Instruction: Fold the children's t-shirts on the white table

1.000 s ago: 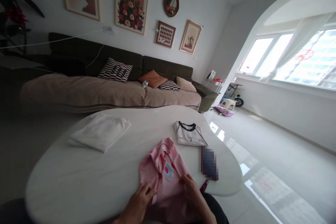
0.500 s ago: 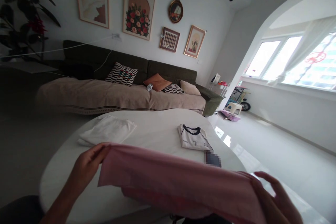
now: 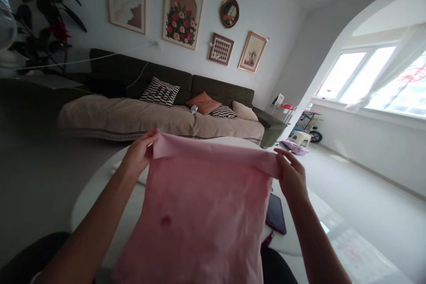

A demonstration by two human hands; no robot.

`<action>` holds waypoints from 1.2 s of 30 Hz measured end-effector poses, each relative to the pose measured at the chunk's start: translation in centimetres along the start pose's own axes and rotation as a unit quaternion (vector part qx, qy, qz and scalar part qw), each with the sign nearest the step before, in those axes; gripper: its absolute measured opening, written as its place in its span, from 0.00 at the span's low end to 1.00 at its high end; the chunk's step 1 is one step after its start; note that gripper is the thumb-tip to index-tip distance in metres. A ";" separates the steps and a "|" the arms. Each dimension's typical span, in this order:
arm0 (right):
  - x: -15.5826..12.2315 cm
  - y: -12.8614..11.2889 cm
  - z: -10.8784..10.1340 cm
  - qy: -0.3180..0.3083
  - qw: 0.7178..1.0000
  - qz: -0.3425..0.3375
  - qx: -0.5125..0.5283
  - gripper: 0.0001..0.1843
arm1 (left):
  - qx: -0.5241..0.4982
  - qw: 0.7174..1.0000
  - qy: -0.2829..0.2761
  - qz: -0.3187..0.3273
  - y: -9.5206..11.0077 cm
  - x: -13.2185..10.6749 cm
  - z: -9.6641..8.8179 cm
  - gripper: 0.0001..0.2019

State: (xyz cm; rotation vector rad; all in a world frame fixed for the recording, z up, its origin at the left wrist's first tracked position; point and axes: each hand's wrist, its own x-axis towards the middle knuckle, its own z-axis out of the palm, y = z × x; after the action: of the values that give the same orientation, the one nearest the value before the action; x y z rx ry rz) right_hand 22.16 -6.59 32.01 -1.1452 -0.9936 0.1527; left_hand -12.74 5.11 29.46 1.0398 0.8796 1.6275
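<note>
A pink piece of cloth [image 3: 206, 213] hangs spread out in front of me, its top edge folded over in a band. My left hand [image 3: 140, 154] pinches the upper left corner, and my right hand [image 3: 293, 174] grips the upper right corner. A small dark red spot shows on the cloth's lower left part. Behind it, most of the white oval table [image 3: 96, 191] is hidden. Part of a white cloth [image 3: 143, 176] peeks out beside my left forearm. Near my right forearm lies a dark phone-like device [image 3: 276, 214] in a reddish case.
Past the table stands a long dark green sofa [image 3: 222, 80] with a beige cover [image 3: 133, 116] and several cushions. A leafy plant [image 3: 40, 17] is at the far left. To the right, a white stool [image 3: 301, 137] stands on the glossy floor near the archway.
Both hands have risen and come closer together, lifting the pink cloth so it hangs down before me. It now covers the white shirt seen earlier on the table.
</note>
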 end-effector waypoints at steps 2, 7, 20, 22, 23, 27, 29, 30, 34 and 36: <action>3.1 -0.7 1.8 0.019 0.999 -0.032 0.028 0.13 | -0.056 0.998 -0.025 0.032 2.8 0.9 2.1 0.11; 5.0 -0.1 1.2 0.100 0.977 -0.076 0.171 0.11 | -0.080 0.988 -0.036 0.126 6.7 0.0 2.5 0.17; -14.0 22.2 -2.9 -0.094 0.957 0.165 -0.221 0.22 | 0.342 0.935 -0.023 -0.092 -17.0 -8.8 -9.8 0.10; -14.5 22.9 -3.4 -0.097 0.950 0.159 -0.250 0.22 | 0.380 0.920 -0.028 -0.088 -17.9 -9.2 -10.7 0.11; -14.5 23.2 -3.5 -0.101 0.947 0.156 -0.261 0.22 | 0.403 0.910 -0.037 -0.085 -18.1 -9.3 -11.1 0.13; -14.2 23.7 -3.9 -0.133 0.936 0.146 -0.292 0.21 | 0.482 0.869 -0.094 -0.052 -19.0 -9.6 -12.0 0.14; -14.3 23.6 -4.4 -0.151 0.930 0.139 -0.306 0.21 | 0.502 0.855 -0.121 -0.052 -19.5 -10.3 -12.8 0.15; -14.3 23.5 -4.7 -0.161 0.926 0.136 -0.313 0.21 | 0.510 0.848 -0.131 -0.057 -19.6 -10.7 -13.2 0.15; -14.6 22.9 -6.4 -0.214 0.905 0.124 -0.346 0.16 | 0.567 0.796 -0.190 -0.092 -19.0 -11.8 -14.1 0.16; -14.4 22.8 -7.0 -0.233 0.892 0.115 -0.371 0.14 | 0.629 0.745 -0.203 -0.089 -17.9 -11.4 -13.1 0.14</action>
State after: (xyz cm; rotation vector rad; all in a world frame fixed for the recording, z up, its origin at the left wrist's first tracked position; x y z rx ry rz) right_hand 27.11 -9.27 4.76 -1.9951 -1.3952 0.2581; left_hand -16.96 -2.03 5.93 2.0089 1.7347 0.3898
